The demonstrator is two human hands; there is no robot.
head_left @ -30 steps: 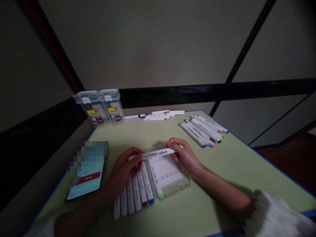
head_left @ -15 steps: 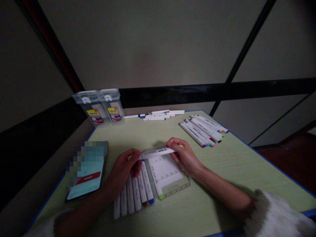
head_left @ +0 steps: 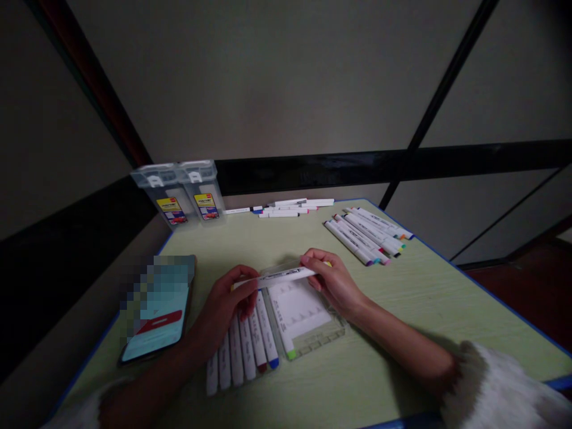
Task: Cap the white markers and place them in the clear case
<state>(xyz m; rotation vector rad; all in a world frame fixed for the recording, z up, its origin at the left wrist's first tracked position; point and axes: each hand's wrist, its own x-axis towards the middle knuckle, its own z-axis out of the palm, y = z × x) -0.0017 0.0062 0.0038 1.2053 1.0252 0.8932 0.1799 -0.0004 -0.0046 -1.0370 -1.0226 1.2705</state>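
Both hands hold one white marker (head_left: 280,276) level above a clear flat marker case (head_left: 308,325). My left hand (head_left: 227,302) pinches its left end and my right hand (head_left: 333,281) pinches its right end, where a yellow tip shows. Under the left hand lies a row of several white markers (head_left: 243,348) with coloured ends, beside the case. One marker with a green end (head_left: 286,339) lies in the case.
A phone (head_left: 154,310) with a lit screen lies at the left on the green table (head_left: 402,310). Two clear boxes (head_left: 183,190) stand at the back left. Loose markers (head_left: 288,208) lie at the back, and a neat row of markers (head_left: 369,235) at the back right.
The held marker has shifted slightly between the fingers; the left hand's grip moved a little along its left end. Everything else is still.
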